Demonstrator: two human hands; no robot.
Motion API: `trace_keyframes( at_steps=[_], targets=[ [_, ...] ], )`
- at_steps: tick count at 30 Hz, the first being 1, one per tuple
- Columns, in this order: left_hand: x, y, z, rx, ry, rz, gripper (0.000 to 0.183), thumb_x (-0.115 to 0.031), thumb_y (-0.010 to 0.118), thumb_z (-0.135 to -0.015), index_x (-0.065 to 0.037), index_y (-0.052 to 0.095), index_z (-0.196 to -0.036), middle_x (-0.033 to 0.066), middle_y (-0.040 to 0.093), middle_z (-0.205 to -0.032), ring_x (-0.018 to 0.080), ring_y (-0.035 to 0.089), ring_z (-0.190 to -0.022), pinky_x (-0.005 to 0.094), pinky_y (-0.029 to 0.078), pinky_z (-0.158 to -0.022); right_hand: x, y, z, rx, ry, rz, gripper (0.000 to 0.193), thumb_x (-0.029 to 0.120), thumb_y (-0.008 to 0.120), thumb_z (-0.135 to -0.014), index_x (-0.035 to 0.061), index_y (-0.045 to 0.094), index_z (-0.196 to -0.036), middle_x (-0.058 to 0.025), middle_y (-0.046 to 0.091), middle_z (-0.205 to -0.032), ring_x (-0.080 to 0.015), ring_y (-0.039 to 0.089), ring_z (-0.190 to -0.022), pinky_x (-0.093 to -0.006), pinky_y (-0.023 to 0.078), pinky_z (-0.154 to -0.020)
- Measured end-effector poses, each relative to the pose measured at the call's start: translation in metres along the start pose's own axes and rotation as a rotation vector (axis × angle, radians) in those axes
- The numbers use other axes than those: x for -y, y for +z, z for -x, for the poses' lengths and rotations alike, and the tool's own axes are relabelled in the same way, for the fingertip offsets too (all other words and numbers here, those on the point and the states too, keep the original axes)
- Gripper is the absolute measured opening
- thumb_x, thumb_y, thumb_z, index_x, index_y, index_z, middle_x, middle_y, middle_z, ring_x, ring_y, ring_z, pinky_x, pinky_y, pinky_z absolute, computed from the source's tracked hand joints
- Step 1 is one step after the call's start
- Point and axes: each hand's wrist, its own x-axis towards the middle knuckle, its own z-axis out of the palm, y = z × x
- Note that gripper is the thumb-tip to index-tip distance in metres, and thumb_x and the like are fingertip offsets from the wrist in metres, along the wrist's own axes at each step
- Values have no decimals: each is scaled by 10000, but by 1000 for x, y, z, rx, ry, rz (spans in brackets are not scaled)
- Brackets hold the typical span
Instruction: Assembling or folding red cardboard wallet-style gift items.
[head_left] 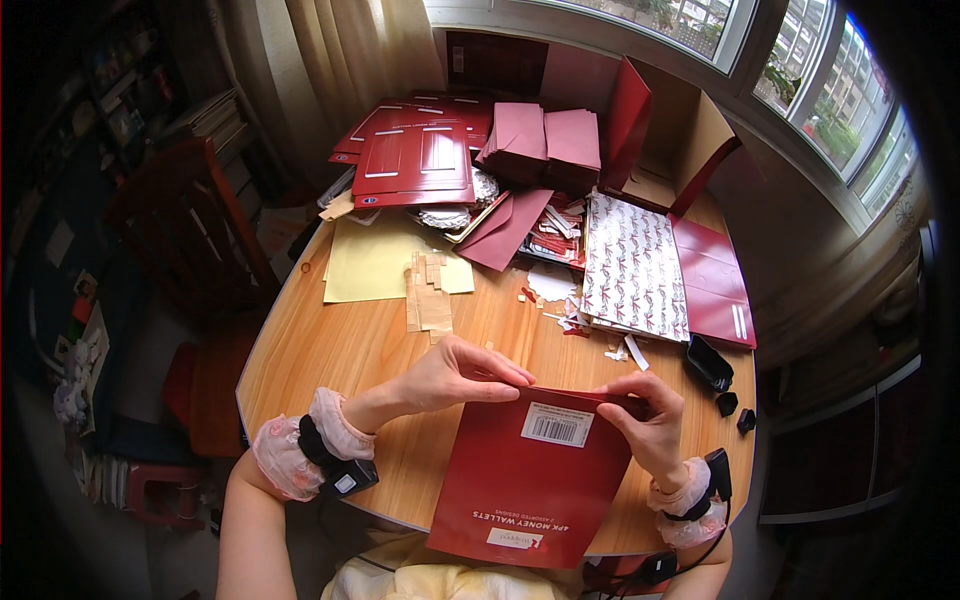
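Observation:
A flat red cardboard wallet pack (520, 480) with a white barcode label lies tilted toward me over the table's near edge, its print upside down to me. My left hand (450, 378) pinches its far edge near the left corner, thumb in front and fingers behind. At the far edge's right corner, my right hand (645, 415) grips it the same way. A thin gap shows along that edge between the two hands. Beyond my left hand lie brown paper strips (429, 295) on a yellow sheet (365, 265).
Red printed card sleeves (415, 165) and pink envelope stacks (545, 138) stand at the back. An open red box (680, 140) is at back right. Patterned sheets (635, 265), paper scraps (570, 318) and a black case (709, 363) lie right. A wooden chair (190, 220) stands left.

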Motion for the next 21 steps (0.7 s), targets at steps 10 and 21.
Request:
trace_keyframes(
  at_steps=[10, 21],
  targets=[
    [-10, 3, 2, -12, -115, -46, 214, -92, 661, -911, -5, 700, -1103, 101, 699, -1091, 140, 642, -1009, 266, 504, -901, 3, -9, -7, 146, -218, 363, 194, -30, 746, -780, -39, 704, -970, -103, 676, -838, -151, 625, -750, -240, 479, -657],
    [-17, 9, 2, 19, -313, 349, 309, -126, 628, -937, 34, 639, -1200, 151, 635, -1230, 187, 626, -1095, 312, 487, -979, 3, -9, -6, 145, -229, 319, 189, -36, 747, -776, -34, 703, -960, -95, 664, -830, -138, 620, -742, -234, 475, -648]
  ],
)
